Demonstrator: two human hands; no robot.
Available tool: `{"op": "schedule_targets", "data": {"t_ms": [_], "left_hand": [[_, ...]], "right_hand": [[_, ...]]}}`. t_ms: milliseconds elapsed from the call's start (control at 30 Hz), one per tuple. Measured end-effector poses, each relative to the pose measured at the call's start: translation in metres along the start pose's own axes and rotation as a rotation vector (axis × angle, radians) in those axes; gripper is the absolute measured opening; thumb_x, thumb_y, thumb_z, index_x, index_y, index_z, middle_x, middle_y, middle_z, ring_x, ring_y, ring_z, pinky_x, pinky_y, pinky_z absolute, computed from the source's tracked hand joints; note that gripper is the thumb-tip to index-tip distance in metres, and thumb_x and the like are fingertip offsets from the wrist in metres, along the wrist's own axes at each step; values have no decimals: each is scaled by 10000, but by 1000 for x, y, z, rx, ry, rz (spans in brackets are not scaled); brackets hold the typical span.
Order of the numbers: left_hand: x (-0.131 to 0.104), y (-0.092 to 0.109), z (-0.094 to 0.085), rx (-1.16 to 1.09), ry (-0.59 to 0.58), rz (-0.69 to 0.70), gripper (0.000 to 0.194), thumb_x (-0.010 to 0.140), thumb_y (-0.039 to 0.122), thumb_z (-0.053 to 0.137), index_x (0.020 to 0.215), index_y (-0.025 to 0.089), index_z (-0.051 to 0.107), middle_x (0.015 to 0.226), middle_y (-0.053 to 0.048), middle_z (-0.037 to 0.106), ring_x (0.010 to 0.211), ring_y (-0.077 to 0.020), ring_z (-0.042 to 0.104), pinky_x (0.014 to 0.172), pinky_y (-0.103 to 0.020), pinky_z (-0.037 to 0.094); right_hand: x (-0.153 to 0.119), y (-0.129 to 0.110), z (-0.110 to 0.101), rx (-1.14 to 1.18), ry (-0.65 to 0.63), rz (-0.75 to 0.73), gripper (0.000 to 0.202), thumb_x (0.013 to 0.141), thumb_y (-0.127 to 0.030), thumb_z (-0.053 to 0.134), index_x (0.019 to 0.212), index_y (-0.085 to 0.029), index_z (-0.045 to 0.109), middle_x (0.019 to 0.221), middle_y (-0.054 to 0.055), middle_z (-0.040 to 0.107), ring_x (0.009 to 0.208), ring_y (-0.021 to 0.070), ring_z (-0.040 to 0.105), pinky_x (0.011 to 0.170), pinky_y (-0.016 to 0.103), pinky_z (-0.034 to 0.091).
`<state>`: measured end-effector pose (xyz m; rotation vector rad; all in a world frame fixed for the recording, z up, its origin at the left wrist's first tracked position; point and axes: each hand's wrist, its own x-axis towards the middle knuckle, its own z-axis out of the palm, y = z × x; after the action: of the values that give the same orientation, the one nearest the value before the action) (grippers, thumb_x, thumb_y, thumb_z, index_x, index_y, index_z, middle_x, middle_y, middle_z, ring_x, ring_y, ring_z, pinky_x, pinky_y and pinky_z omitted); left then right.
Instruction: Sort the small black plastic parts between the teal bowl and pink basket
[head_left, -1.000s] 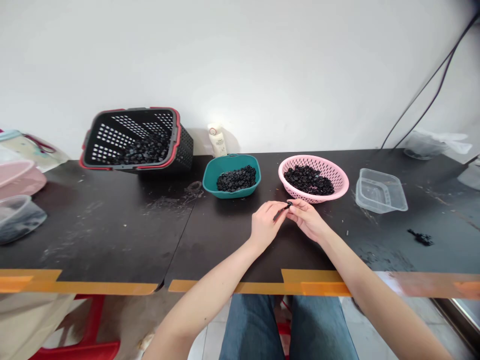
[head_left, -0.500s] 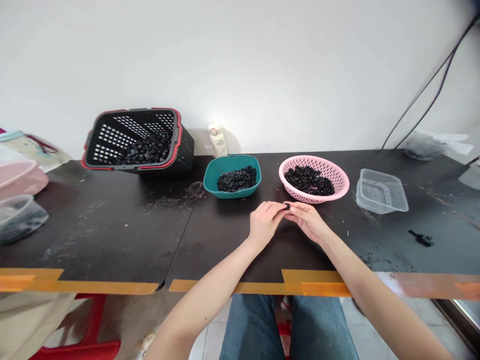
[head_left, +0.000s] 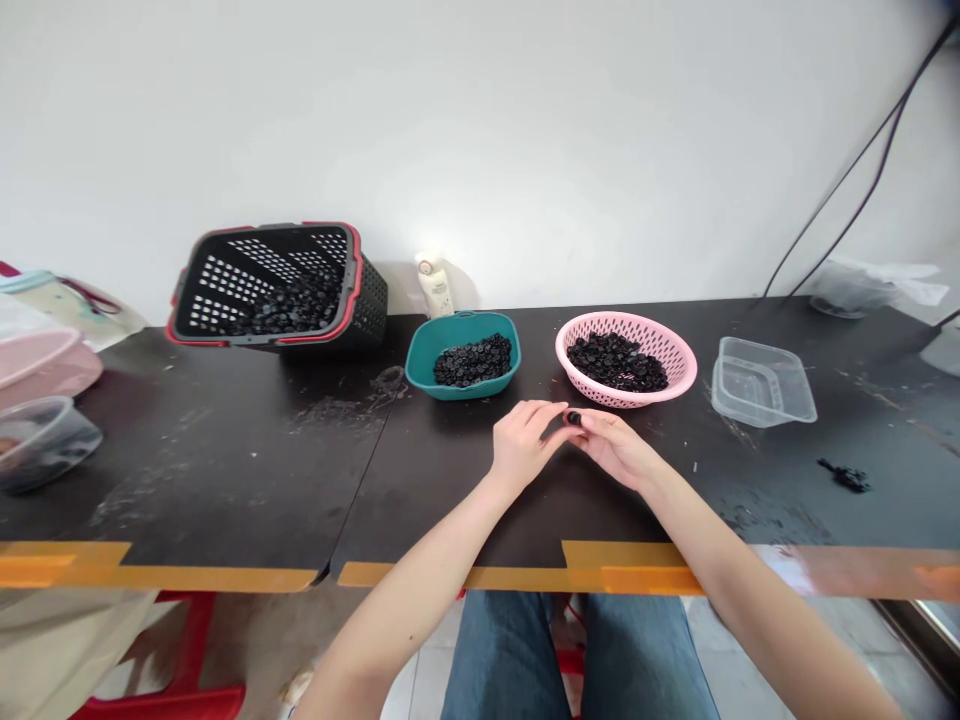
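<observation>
A small black round piece (head_left: 574,418) is held up just in front of the pink basket, between the fingertips of both my hands. My right hand (head_left: 616,448) is closed on it with thumb and fingers. From the other side, my left hand (head_left: 523,442) reaches it with its fingertips and outstretched thumb. The exact contact there is too small to make out. Many similar black pieces lie in the pink perforated basket (head_left: 679,372) behind my right hand. A teal tub (head_left: 424,358), behind my left hand, holds more of them.
At the back left, a dark crate with a red rim (head_left: 371,305) leans, with black pieces inside. A white bottle (head_left: 435,288) stands by the wall. To the right are a clear plastic box (head_left: 761,385) and a small black heap (head_left: 847,476). Orange tape (head_left: 525,577) runs along the table edge.
My left fingers have shifted slightly left and parted a little from the thumb, so more of the black piece shows. The baskets keep their places.
</observation>
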<state>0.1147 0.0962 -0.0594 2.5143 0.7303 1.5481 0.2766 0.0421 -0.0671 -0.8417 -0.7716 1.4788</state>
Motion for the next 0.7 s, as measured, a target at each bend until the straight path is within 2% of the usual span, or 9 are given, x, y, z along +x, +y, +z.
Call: {"op": "schedule_targets", "data": {"t_ms": [133, 367, 567, 700], "left_hand": [[4, -2, -3, -49, -28, -5, 330, 805, 362, 646, 1104, 224, 634, 1007, -47, 677, 903, -151, 626, 799, -286, 532], [2, -1, 1, -35, -17, 63, 197, 835, 278, 618, 1022, 230, 660, 995, -24, 704, 910, -146, 645, 923, -373, 489], [0, 0, 2, -34, 6, 23, 167, 832, 275, 622, 988, 226, 655, 963, -18, 706, 904, -138, 647, 934, -379, 480], [-1, 0, 3, -45, 34, -10, 164, 810, 271, 651, 967, 223, 652, 943, -4, 703, 909, -130, 637, 936, -362, 478]], "right_hand": [[0, 2, -2, 13, 7, 1, 235, 714, -348, 736, 922, -242, 727, 991, 31, 700, 882, 144, 602, 859, 304, 449], [0, 0, 1, -4, -16, 8, 221, 741, -365, 710, 922, -239, 713, 941, 24, 697, 865, 136, 606, 824, 284, 465], [-1, -2, 5, -155, 115, -124, 236, 702, -349, 743, 921, -268, 706, 841, 2, 700, 779, 139, 640, 740, 282, 481], [-1, -1, 7, -201, 139, -188, 210, 700, -348, 745, 891, -263, 723, 818, 11, 709, 768, 151, 646, 743, 304, 495]]}}
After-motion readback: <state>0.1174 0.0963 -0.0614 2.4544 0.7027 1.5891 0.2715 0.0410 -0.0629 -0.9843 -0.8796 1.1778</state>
